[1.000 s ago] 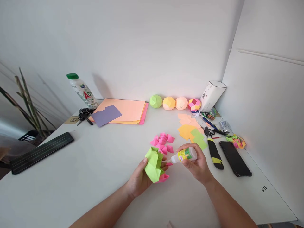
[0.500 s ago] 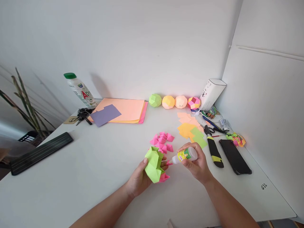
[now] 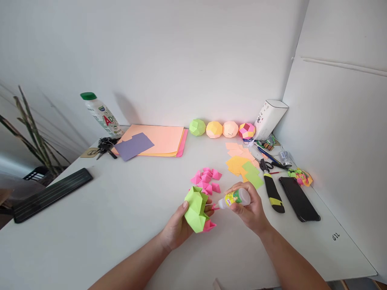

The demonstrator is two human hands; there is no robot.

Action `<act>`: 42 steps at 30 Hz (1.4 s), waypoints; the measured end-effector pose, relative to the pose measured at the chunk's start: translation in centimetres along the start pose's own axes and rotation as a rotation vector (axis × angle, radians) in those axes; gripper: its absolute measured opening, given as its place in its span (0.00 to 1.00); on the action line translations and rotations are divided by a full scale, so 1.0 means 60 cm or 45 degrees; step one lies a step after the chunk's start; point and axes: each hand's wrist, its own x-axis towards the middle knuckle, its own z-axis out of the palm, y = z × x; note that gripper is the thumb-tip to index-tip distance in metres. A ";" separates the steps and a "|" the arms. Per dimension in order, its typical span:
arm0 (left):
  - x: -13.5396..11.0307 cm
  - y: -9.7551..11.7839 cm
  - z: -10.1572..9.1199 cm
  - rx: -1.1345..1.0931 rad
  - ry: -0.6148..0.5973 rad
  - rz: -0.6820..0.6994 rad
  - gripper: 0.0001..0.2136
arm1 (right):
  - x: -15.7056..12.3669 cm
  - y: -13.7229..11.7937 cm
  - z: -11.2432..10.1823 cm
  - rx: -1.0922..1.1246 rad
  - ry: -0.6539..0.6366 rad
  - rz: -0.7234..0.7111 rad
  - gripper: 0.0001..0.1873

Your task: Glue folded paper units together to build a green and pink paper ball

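Observation:
My left hand is closed around a green folded-paper shell, open on its right side. A small pink paper piece shows at that hand's fingertips, and another pink folded piece sticks out below the shell. In my right hand is a small glue bottle with a yellow and green label, tipped so its nozzle points left at the small pink piece. Whether the nozzle touches it I cannot tell. Several pink folded paper pieces lie just beyond the shell.
Four-sided paper cut-outs in orange and green lie right of centre, beside a utility knife and a phone. Several paper balls line the wall. Coloured sheets, keys and a bottle stand left.
The glue bottle and my right hand have shifted very slightly left. My left hand and the green shell look the same.

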 end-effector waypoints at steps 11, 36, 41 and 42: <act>0.000 0.001 0.004 0.007 0.024 0.004 0.23 | -0.001 0.002 -0.004 -0.031 -0.006 0.022 0.15; -0.001 0.001 -0.002 0.021 -0.014 0.001 0.23 | -0.001 0.004 -0.001 0.049 0.000 -0.006 0.14; 0.000 0.002 0.001 0.028 0.005 0.004 0.23 | 0.000 0.004 -0.005 0.036 0.004 0.053 0.13; 0.000 0.002 0.002 0.028 0.014 0.008 0.23 | 0.001 0.004 -0.006 0.040 0.004 0.063 0.13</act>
